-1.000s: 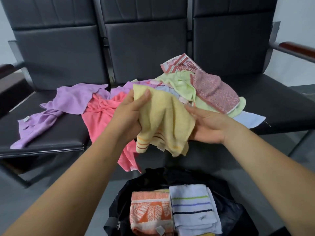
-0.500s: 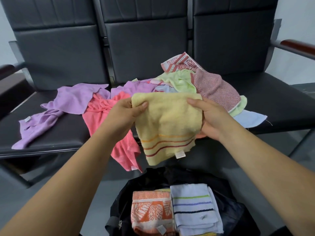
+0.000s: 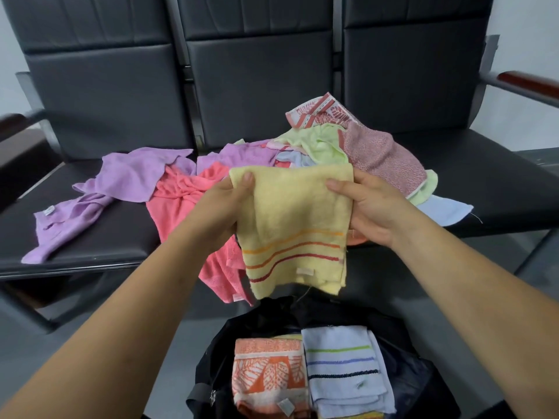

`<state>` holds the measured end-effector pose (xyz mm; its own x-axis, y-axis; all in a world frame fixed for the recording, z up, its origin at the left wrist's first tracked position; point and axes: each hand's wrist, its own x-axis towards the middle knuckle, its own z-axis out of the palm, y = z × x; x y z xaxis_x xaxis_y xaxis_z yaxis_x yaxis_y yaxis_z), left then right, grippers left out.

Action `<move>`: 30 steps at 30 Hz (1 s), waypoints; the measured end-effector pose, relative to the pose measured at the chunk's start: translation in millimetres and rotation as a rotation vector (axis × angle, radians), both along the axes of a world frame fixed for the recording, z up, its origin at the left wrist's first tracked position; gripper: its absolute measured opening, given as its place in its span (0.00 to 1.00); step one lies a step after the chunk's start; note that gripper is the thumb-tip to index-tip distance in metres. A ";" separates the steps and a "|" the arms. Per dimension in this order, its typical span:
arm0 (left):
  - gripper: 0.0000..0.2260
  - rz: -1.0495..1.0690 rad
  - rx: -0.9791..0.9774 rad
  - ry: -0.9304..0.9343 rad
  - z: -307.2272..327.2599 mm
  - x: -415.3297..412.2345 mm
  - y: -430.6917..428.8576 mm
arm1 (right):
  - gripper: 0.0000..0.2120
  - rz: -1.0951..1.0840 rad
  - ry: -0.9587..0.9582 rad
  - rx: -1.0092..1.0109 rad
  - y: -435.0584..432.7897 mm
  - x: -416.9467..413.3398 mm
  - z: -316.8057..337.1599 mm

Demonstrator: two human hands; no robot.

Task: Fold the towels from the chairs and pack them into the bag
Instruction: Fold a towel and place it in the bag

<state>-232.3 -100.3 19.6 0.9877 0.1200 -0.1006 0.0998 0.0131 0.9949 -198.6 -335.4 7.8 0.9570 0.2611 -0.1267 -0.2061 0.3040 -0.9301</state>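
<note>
1. Head view, centre of frame: the left hand (image 3: 222, 207) pinches the yellow towel (image 3: 290, 225) at its upper left corner, thumb on top. The right hand (image 3: 373, 207) pinches the upper right corner. Held this way the cloth hangs flat, probably to square it for folding.
2. Its lower edge hangs free just above the bag (image 3: 208, 385) at bottom centre. Inside, an orange towel (image 3: 269, 373) and a striped towel (image 3: 341, 367) lie folded side by side, with dark room to their right.
3. Unfolded towels are heaped on the chairs (image 3: 90, 240) behind.
</note>
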 end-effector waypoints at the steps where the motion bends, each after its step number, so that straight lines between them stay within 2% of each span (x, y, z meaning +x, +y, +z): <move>1: 0.13 0.001 -0.050 0.031 1.8 0.3 0.5 | 0.16 -0.018 -0.002 0.002 0.7 0.5 0.4; 4: 0.14 -0.138 -0.234 0.155 8.2 -1.8 3.4 | 0.13 -0.065 0.063 0.039 1.1 1.2 1.8; 6: 0.14 -0.231 -0.284 0.163 8.5 -3.0 4.4 | 0.11 -0.024 0.142 0.114 -2.6 0.1 4.6; 8: 0.13 -0.193 -0.292 0.131 4.5 0.3 5.2 | 0.14 0.048 0.164 0.188 -9.5 -0.9 7.9; 11: 0.13 -0.068 -0.173 0.079 -3.1 5.5 5.7 | 0.21 0.136 0.125 0.145 -14.7 -2.8 10.5; 15: 0.12 -0.001 0.007 0.044 -6.5 7.5 3.8 | 0.24 0.061 0.108 0.105 -13.5 1.1 4.1; 19: 0.15 -0.047 -0.079 0.049 0.2 3.7 -0.4 | 0.16 -0.042 0.059 0.071 -13.8 3.5 -3.0; 22: 0.12 -0.192 -0.209 0.038 1.2 1.3 -1.0 | 0.14 -0.082 0.072 0.127 -16.0 4.7 -2.8; 24: 0.11 -0.229 -0.168 0.009 -2.2 2.1 0.9 | 0.17 -0.057 0.086 0.175 -19.3 3.7 -1.7; 26: 0.10 -0.170 -0.056 -0.027 -5.9 4.3 2.6 | 0.20 0.003 0.074 0.177 -23.3 1.4 -1.0; 28: 0.11 -0.103 0.040 -0.048 -10.2 6.4 3.6 | 0.22 0.055 0.047 0.093 -25.9 -1.8 -1.5; 30: 0.11 -0.059 0.077 -0.053 -12.9 7.5 4.3 | 0.19 0.033 0.033 -0.020 -27.1 -4.7 -0.7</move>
<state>-224.7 -96.0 6.8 0.9969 0.0674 -0.0411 0.0456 -0.0677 0.9967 -203.2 -362.5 7.1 0.9431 0.2892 -0.1639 -0.2466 0.2781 -0.9284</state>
